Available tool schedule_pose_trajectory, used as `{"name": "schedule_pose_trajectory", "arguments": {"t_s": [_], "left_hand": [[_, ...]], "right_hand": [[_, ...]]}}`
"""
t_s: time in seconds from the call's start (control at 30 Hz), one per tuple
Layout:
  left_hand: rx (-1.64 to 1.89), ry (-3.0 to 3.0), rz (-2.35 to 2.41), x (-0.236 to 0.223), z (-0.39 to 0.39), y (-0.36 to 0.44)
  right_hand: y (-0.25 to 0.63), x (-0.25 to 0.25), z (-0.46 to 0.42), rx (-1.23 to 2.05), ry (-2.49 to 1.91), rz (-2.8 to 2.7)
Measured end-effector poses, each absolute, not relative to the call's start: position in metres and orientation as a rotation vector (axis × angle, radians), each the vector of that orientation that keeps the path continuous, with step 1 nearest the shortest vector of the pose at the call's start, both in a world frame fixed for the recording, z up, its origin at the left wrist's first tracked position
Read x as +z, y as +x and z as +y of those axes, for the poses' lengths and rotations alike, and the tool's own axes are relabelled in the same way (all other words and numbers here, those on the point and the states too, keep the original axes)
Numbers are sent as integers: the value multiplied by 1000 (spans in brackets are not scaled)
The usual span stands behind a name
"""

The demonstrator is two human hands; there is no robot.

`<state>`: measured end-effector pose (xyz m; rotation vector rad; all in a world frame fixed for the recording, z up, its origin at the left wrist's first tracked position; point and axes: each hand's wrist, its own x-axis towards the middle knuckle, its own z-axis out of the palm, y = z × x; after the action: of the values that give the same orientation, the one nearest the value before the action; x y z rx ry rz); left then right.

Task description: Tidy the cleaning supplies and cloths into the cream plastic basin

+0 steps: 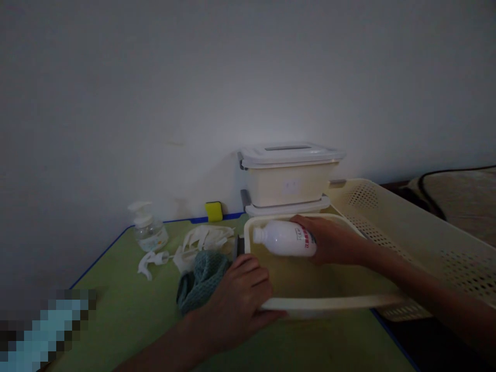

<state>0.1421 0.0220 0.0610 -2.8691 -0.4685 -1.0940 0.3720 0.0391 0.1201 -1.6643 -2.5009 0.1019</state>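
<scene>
My right hand (333,238) is closed round the base end of a white plastic bottle (281,238) with red lettering. The bottle lies on its side within the opening of a cream storage bin (337,302), its narrow neck pointing left. Whether it rests on anything is hard to tell. My left hand (244,294) grips the near left corner of the bin's rim, fingers over the edge and thumb below. Beside that hand lies a bunched grey-green cloth (203,274). A white trigger spray head (153,261) lies farther left on the green tabletop.
Behind the bin, lidded cream boxes (290,181) are stacked against the wall. A long perforated basket (406,227) stands right of it. Crumpled white material (207,237), a clear pump bottle (149,230) and a yellow sponge (214,211) occupy the table's left and back.
</scene>
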Motion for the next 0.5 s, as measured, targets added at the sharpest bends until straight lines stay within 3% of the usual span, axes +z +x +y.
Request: {"name": "schedule_pose_trajectory", "arguments": {"t_s": [0.5], "left_hand": [[-1272, -2758, -440, 53, 28, 150]], "right_hand": [[369, 82, 49, 101, -1687, -2647]]}}
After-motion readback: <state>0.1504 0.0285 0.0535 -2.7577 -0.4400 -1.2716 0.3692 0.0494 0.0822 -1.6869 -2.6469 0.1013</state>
